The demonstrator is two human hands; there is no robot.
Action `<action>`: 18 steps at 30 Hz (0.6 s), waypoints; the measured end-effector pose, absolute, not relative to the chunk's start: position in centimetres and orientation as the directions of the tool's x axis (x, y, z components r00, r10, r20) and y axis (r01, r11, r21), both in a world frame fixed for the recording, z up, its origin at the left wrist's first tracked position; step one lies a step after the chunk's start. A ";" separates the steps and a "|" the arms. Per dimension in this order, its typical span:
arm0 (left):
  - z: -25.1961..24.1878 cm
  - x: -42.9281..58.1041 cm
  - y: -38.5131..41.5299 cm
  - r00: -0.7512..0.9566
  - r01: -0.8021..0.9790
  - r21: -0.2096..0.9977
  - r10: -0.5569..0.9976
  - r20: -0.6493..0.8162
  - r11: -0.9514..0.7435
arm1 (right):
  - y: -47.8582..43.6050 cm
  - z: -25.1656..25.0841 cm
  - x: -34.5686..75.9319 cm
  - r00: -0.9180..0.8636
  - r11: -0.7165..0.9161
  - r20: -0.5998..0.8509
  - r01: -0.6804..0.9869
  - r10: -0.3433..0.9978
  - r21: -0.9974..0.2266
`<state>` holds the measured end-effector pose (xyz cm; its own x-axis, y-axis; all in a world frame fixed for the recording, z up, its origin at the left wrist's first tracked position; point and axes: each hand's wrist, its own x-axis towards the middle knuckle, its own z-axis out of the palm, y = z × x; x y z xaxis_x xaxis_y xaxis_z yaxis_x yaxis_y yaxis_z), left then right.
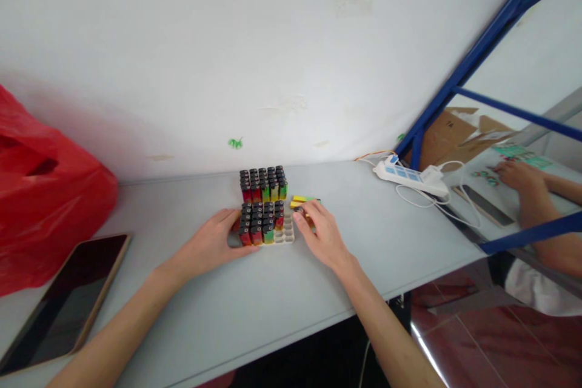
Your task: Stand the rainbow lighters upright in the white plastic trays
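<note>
Upright lighters [257, 224] with black tops and red, yellow or green bodies stand in a pale tray [285, 236] with round-cornered slots. Several slots at its right end are bare. My left hand [211, 242] is closed round the tray's left end, thumb along the front edge and fingers at the far left side. Just right of the tray, my right hand [322, 233] pinches a lighter [299, 210], whose black top shows at the fingertips; its body is mostly hidden. Loose yellow and green lighters [299, 199] lie behind that hand. A second block of lighters [264, 185] stands behind the tray.
A phone [68, 303] and a red plastic bag [50, 194] sit at left. A white power strip [411, 179] with cables lies at right, beside a blue metal frame [454, 79]. Beyond it, another person's hand [518, 176] works at a table near a cardboard box [448, 136].
</note>
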<state>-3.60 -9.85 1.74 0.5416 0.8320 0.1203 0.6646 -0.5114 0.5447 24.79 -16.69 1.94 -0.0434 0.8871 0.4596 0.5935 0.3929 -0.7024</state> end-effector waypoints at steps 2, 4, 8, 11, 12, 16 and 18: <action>1.8 -3.6 -9.9 0.542 0.665 0.539 0.831 0.126 -0.516 | -16.8 2.0 24.9 -0.067 0.414 0.478 0.612 0.876 -0.674; 1.8 -3.5 -9.9 0.543 0.665 0.534 0.829 0.134 -0.522 | -16.8 1.8 25.0 -0.092 0.395 0.436 0.620 0.895 -0.678; 1.7 -3.5 -9.9 0.546 0.656 0.540 0.825 0.142 -0.527 | -16.7 1.4 25.0 -0.156 0.372 0.350 0.584 0.924 -0.722; 1.7 -3.6 -10.0 0.547 0.653 0.543 0.825 0.144 -0.528 | -16.6 1.3 24.9 -0.208 0.405 0.354 0.600 0.912 -0.690; 1.6 -3.6 -10.0 0.547 0.652 0.544 0.824 0.144 -0.528 | -16.6 1.2 24.9 -0.236 0.422 0.356 0.625 0.904 -0.657; 1.5 -3.7 -9.9 0.548 0.649 0.551 0.825 0.140 -0.525 | -16.6 1.2 24.3 -0.344 0.488 0.376 0.767 0.860 -0.416; 1.4 -3.7 -9.9 0.552 0.646 0.550 0.822 0.142 -0.529 | -16.6 1.2 24.0 -0.368 0.495 0.378 0.803 0.850 -0.331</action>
